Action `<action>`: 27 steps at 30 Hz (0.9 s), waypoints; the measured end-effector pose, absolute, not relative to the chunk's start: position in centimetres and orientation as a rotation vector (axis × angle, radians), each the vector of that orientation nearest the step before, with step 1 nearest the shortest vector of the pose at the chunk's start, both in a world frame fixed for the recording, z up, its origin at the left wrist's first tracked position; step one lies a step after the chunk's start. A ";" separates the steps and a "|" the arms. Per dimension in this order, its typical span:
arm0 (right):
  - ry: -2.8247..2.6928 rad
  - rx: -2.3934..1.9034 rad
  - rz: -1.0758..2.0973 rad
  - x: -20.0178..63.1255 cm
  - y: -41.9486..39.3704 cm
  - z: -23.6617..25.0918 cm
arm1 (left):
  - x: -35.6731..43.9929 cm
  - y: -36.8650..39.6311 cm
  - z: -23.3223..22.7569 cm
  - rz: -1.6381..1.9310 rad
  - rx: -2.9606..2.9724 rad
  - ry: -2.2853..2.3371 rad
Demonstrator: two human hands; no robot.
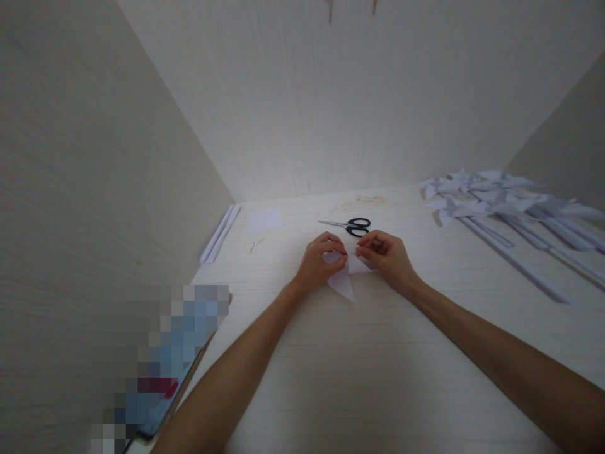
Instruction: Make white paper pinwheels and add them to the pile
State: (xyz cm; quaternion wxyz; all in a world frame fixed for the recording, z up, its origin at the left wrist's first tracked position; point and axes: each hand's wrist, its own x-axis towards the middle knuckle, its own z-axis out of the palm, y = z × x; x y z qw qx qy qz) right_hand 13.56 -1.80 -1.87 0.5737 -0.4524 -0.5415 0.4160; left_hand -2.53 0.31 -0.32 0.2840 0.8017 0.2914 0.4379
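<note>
Between my hands is a folded white paper pinwheel (343, 287), one pointed flap hanging down toward me. My left hand (324, 258) pinches it near its middle, thumb and fingertips pressed together. Beside it my right hand (385, 255) is closed too, its fingertips meeting at the pinwheel's centre around something small and pale that I cannot make out. Just beyond my hands lie scissors (358, 227) with black handles, blades pointing left.
Several finished paper pinwheels (496, 202) on rolled paper sticks lie at the right. To the left are rolled paper sticks (220, 234), a square paper sheet (265, 220) and small thin pieces (256, 244). Pale scraps (371, 200) lie near the back wall.
</note>
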 end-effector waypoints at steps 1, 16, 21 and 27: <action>-1.273 -1.064 0.969 13.6 -1.8 -1.9 | -2.5 0.3 -0.3 1.171 2.145 0.782; -1.251 -1.058 0.960 13.5 -1.7 -2.0 | -2.5 0.4 -0.5 1.167 2.130 0.807; -1.261 -1.054 0.936 13.6 -1.7 -2.2 | -2.6 0.6 -0.7 1.177 2.127 0.791; -1.320 -1.137 0.855 13.6 -1.7 -2.1 | -2.8 0.9 -0.8 1.149 2.127 0.829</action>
